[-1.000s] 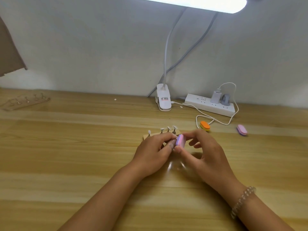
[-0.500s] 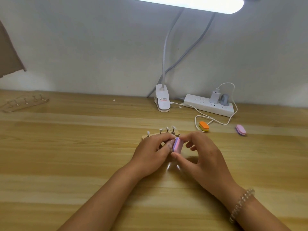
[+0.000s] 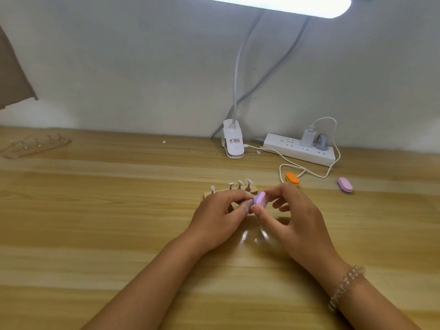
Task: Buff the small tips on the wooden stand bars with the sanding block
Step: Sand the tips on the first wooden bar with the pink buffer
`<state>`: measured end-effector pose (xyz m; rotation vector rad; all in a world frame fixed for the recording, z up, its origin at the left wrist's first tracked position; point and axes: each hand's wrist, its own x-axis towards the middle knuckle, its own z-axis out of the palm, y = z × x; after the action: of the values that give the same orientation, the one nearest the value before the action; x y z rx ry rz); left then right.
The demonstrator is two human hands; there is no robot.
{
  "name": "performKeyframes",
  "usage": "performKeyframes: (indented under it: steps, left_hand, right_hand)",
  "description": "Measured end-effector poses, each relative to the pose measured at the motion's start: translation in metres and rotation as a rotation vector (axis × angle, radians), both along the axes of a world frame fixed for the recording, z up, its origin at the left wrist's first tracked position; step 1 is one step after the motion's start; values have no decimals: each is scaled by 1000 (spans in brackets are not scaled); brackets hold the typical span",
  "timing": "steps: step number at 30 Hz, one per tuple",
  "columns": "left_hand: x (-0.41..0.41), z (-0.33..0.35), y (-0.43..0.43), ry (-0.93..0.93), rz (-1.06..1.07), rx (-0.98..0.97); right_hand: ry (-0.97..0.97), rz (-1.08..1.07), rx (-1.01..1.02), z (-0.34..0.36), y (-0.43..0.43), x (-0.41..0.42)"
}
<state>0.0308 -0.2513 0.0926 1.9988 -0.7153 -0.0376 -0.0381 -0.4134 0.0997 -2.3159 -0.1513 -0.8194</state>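
Observation:
A wooden stand bar [image 3: 252, 188] lies on the table just behind my hands, with several small white tips [image 3: 240, 183] standing on it. My left hand [image 3: 219, 215] covers the bar's front; its thumb and forefinger pinch a small tip that is almost fully hidden. My right hand [image 3: 294, 222] holds a pink and purple sanding block [image 3: 259, 198] between thumb and forefinger. The block presses against my left fingertips.
An orange block [image 3: 292, 179] and a pink block [image 3: 344, 184] lie to the right. A white power strip [image 3: 285, 148] with cables and a lamp clamp [image 3: 233, 142] stand by the wall. A second stand [image 3: 35, 145] lies far left.
The sanding block slid down towards my left fingers, then back up to the right, in a short rubbing stroke. My left hand stayed put.

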Motion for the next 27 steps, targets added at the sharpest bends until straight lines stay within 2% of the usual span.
performKeyframes:
  steps: [3, 8, 12, 16, 18, 21, 25, 27]
  left_hand:
    - [2, -2, 0, 0, 11, -9]
    - [0, -2, 0, -15, 11, -23]
    - [2, -1, 1, -1, 2, -32]
    - [1, -2, 1, -20, 15, -19]
    - [1, -2, 1, -14, 15, -20]
    - [2, -2, 2, -2, 3, -26]
    - [1, -2, 2, -19, 12, -13]
    - [1, -2, 1, -16, 11, -10]
  right_hand:
    - [-9, 75, -85, -3, 4, -3]
    - [50, -34, 58, -2, -5, 4]
    - [30, 83, -82, -3, 4, -2]
    - [62, -34, 52, -2, -5, 4]
    - [31, -38, 16, -2, -4, 3]
    - [28, 84, -81, -4, 4, -3]
    - [50, -15, 43, -1, -3, 3]
    - [22, -6, 5, -1, -2, 1]
